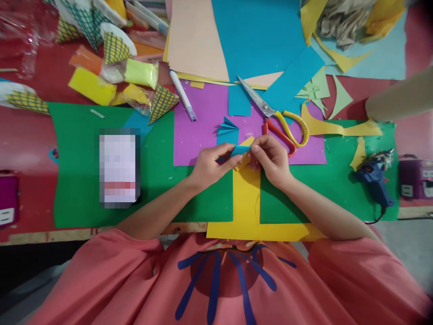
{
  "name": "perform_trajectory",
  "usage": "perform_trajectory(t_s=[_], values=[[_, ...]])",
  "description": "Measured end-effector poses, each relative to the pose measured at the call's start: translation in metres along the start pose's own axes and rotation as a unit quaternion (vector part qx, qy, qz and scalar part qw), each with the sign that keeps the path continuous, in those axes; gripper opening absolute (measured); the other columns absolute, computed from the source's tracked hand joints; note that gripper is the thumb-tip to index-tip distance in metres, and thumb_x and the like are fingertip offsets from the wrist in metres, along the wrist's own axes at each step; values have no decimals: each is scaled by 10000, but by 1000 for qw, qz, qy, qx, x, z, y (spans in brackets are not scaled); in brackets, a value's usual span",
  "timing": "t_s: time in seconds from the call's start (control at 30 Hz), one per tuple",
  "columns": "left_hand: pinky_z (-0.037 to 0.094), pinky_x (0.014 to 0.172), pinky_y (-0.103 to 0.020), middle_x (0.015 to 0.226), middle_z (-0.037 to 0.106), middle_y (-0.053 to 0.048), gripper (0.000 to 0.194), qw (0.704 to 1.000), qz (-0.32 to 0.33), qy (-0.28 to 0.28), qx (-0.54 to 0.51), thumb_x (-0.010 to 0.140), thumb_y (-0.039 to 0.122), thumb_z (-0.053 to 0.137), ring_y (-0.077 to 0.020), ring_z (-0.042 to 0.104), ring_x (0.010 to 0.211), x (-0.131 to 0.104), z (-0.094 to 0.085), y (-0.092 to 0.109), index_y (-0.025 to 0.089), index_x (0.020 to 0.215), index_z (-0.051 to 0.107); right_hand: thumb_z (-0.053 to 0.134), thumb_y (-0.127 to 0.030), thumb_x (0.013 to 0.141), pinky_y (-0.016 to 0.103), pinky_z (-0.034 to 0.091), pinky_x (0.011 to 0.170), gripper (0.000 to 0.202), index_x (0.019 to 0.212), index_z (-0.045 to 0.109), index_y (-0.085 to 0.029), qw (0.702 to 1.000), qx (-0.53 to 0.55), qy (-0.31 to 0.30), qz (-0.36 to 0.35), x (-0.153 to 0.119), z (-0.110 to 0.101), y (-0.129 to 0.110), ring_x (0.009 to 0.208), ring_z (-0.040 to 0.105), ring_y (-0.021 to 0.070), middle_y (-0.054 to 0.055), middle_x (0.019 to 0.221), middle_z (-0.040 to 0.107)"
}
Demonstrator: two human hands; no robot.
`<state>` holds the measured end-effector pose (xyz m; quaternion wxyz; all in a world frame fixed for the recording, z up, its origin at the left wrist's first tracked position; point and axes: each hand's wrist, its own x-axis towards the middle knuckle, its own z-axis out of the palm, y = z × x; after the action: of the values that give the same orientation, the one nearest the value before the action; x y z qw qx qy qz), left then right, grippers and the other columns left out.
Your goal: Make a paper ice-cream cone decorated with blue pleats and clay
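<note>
I have the small blue paper (pixel 240 150) pinched between both grips: its left end sits in the left grip (pixel 211 164), its other end at the closed fingertips of the right grip (pixel 272 160). Closest to me, the yellow paper (pixel 246 203) runs over the green sheet (pixel 203 198) and up beneath the grips, which partly hide it. Just beyond them I see a pleated blue fan (pixel 228 128) on the purple sheet (pixel 199 140), and the scissors (pixel 274 113), their red handle right by my right fingers. The marker (pixel 183 95) lies farther left; the glue gun (pixel 377 180) is well off to the right. Past these, peach sheets (pixel 196 40) and large blue paper (pixel 260 36) cover the counter (pixel 352 92). The display on the left (pixel 119 167) is pixelated, so I can't read it.
</note>
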<state>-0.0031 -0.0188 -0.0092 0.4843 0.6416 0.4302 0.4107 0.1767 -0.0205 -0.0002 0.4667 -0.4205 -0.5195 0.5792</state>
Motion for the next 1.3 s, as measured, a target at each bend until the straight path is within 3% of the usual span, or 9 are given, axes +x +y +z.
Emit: perform_trajectory(t_s=[0.3,0.47,0.6,0.7,0.87,0.97,1.07,1.2,1.3], values=[[563,577,-177,689,733,-14,394,985,-103,-33,-135,740,524,771,-110,698,595,1,1,4,159,803,637,638,-508,878,197,436,453,329,816,554,-196,999,-38,-31,-10,-2,-2,-2,461,518,49,-45,648,571],[540,462,-182,613,707,-9,498,855,-259,-187,-409,758,658,684,-128,674,507,7,-4,13,178,859,599,670,-493,858,221,475,516,308,810,623,-192,997,-56,-12,-50,-3,-5,-3,550,557,77,-13,706,625],[498,426,-121,607,700,2,452,789,-348,-249,-441,675,511,835,-70,613,440,8,-6,15,147,816,606,640,-424,900,277,548,699,235,831,678,-202,988,-96,-57,-102,-3,-8,-2,711,655,123,13,756,696],[490,419,-113,543,664,37,463,796,-350,-244,-430,623,431,890,-59,593,419,6,-5,16,157,774,549,613,-422,917,274,550,713,228,926,694,-209,982,-142,-79,-95,-3,-8,-3,752,662,127,26,828,707],[525,442,-140,538,680,70,494,871,-254,-141,-396,652,439,868,-98,660,465,5,-2,15,189,771,459,556,-338,953,252,575,711,351,1283,547,-221,964,-247,-88,-33,-19,-12,-31,840,689,128,73,1094,682],[540,470,-143,589,719,57,486,900,-211,-104,-368,684,441,846,-95,675,490,5,1,13,190,775,440,543,-332,954,375,545,978,335,1267,584,-222,900,-431,-46,-48,-44,-36,-60,1165,637,217,117,1282,638],[544,487,-139,613,732,49,469,906,-204,-104,-356,707,438,828,-85,678,503,5,4,9,185,773,439,486,-381,930,501,433,1124,463,1302,595,-128,796,-604,49,-6,-77,-89,-78,1318,541,329,202,1381,580],[535,486,-139,614,728,50,461,908,-208,-101,-349,721,450,813,-80,670,499,5,6,7,184,775,440,524,-475,727,651,413,1069,806,1394,512,-22,637,-705,193,245,-121,-184,-70,1308,491,509,302,1425,511],[528,484,-144,599,715,56,478,915,-204,-75,-338,709,468,814,-81,666,497,4,7,8,187,768,432,541,-468,685,579,541,886,870,1425,469,-16,598,-720,178,304,-142,-230,-52,1122,622,481,310,1259,624]])
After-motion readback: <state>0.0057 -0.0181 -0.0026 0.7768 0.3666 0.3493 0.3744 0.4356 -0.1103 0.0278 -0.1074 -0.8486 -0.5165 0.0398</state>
